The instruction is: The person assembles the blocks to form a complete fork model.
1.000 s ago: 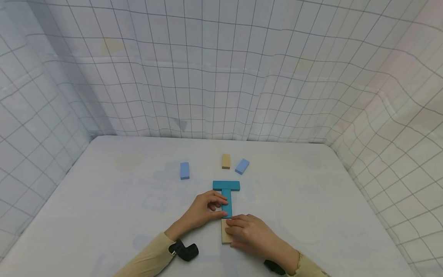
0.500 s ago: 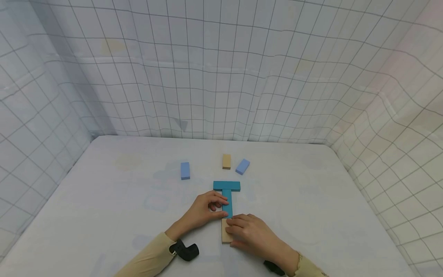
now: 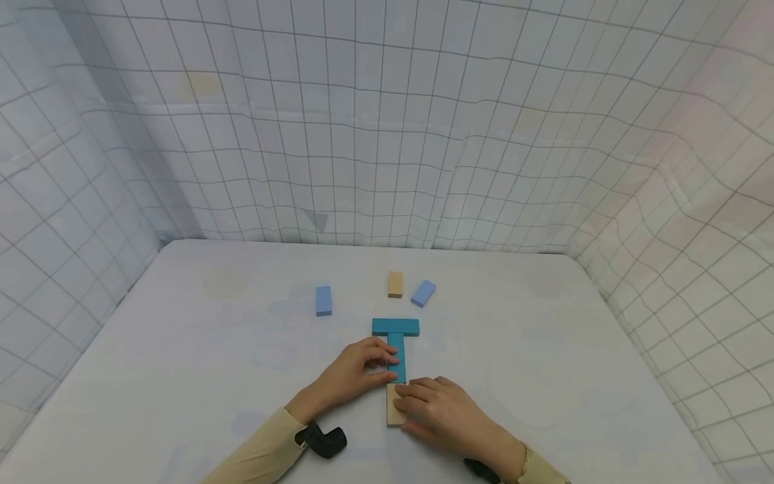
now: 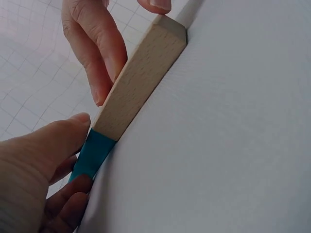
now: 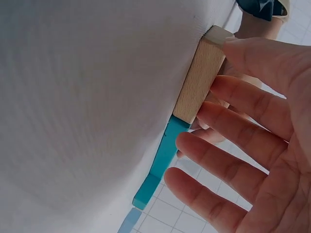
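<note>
A teal bar (image 3: pixel 396 325) lies crosswise, with a teal block (image 3: pixel 396 368) running from its middle in a T. My left hand (image 3: pixel 355 375) reaches over that block from the left, its thumb near the joint and its curled fingers at the side. End to end with the teal block lies a pale wooden block (image 3: pixel 395 411). My right hand (image 3: pixel 444 413) holds this wooden block (image 5: pixel 197 82) from the right, thumb at the near end, index and middle fingertips at its upper edge; the other fingers (image 5: pixel 214 160) spread beside the teal piece. Part of the wooden block is hidden under the right fingers.
Beyond the T lie a blue block (image 3: pixel 323 301) at left, a small tan block (image 3: pixel 396 285), and another blue block (image 3: pixel 423 294) set at a slant. All rest on the white table (image 3: pixel 199 349). A grid-patterned curtain (image 3: pixel 387 134) hangs behind and on both sides.
Both hands stay in nearly the same place on the blocks. The whole head view shifts by a few pixels; the blocks keep their arrangement.
</note>
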A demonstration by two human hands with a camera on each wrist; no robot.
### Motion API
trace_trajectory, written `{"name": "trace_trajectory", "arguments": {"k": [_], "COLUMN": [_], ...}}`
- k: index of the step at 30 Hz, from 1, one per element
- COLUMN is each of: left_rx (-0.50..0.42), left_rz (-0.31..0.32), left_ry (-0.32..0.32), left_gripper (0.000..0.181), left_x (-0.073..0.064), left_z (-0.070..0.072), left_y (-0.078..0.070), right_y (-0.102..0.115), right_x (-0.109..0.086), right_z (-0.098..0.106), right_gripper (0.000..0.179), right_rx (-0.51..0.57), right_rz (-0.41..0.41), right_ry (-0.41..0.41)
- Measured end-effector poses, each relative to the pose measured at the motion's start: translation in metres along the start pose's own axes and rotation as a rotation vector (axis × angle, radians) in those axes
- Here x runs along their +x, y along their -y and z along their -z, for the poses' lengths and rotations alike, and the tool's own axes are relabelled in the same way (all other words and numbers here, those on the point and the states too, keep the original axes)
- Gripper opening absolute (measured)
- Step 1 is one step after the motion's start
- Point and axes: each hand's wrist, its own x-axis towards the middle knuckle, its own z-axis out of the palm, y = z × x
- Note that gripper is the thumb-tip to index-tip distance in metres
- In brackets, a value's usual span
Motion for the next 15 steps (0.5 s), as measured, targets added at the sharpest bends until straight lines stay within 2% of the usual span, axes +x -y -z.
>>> {"name": "trace_trajectory", "arguments": {"k": [10,15], "left_rx": [0.267,0.359], "left_rz": [-0.154,-0.175], "left_ry": [0.105,0.145], "left_gripper": [0.029,0.039], "left_x": [-0.005,-0.007], "left_z": [0.015,0.016], "left_y": [-0.004,-0.007], "right_y": [0.001,0.001], "right_x": [-0.001,0.0], "right_z": [0.0,0.003], "right_gripper": [0.03,0.028], "right_rx": [0.024,0.022], "right_rz": [-0.014,-0.02], "right_ry": [0.01,0.022]}}
